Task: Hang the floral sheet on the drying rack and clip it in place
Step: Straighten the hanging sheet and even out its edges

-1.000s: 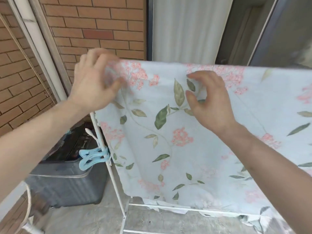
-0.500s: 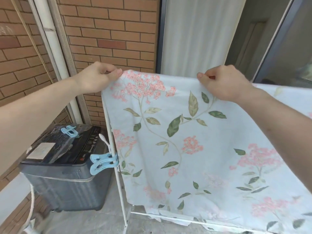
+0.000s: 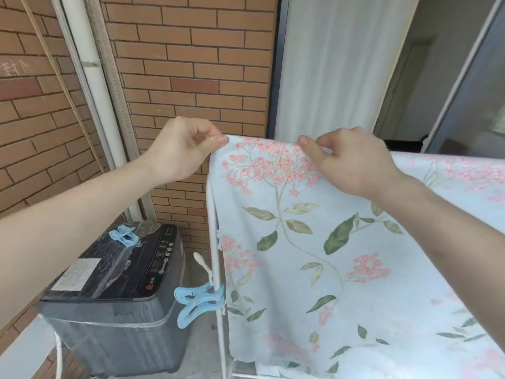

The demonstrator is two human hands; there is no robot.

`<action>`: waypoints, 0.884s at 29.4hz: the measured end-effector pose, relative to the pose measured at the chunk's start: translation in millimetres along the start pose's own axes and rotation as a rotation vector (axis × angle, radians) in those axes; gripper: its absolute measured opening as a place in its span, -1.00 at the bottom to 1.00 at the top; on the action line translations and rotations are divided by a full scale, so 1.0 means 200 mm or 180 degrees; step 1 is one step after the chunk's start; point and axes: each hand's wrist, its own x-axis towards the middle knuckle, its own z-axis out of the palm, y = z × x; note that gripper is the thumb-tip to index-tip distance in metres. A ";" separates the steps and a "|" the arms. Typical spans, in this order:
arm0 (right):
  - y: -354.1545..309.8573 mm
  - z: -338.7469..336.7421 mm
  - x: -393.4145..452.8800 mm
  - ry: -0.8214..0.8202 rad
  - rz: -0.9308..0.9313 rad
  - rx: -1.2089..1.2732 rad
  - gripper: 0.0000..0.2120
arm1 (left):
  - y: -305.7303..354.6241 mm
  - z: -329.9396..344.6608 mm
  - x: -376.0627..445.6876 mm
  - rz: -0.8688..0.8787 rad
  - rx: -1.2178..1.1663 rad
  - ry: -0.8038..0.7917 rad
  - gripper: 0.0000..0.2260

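Draping over the top rail of a white drying rack [image 3: 216, 258], a pale blue floral sheet [image 3: 314, 269] fills the right half of the view, its pink blossoms and green leaves hanging down nearly to the rack's lower bar. The sheet's left edge falls just inside the rack's upright post, and its top fold runs right along the rail to the edge of the view.

Behind the rack stand a red brick wall [image 3: 191, 64] and a white curtain [image 3: 328, 64] in a dark-framed doorway. A white drainpipe [image 3: 90, 64] runs down the wall's left part.

A dark grey top-loading washing machine [image 3: 117, 310] sits on the floor to the left of the rack, with a strip of bare concrete floor [image 3: 202, 348] between its side and the post.

The person's left hand [image 3: 183, 149] pinches the sheet's top left corner between thumb and curled fingers, right at the rail's end. The right hand [image 3: 352, 160] grips the top fold a little further along the rail, thumb pressed on the near face and fingers curled over the back. Open sheet lies between the two hands.

A light blue clothes peg [image 3: 199, 299] is clamped on the post partway down, touching the sheet's left edge. Another blue peg [image 3: 124, 235] lies on the washer's lid near its back edge.
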 end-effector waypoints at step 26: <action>-0.22 0.06 -0.08 0.0852 0.1651 -0.0261 -0.54 | 0.13 0.22 0.45 0.1257 -0.1056 -0.4058 -0.81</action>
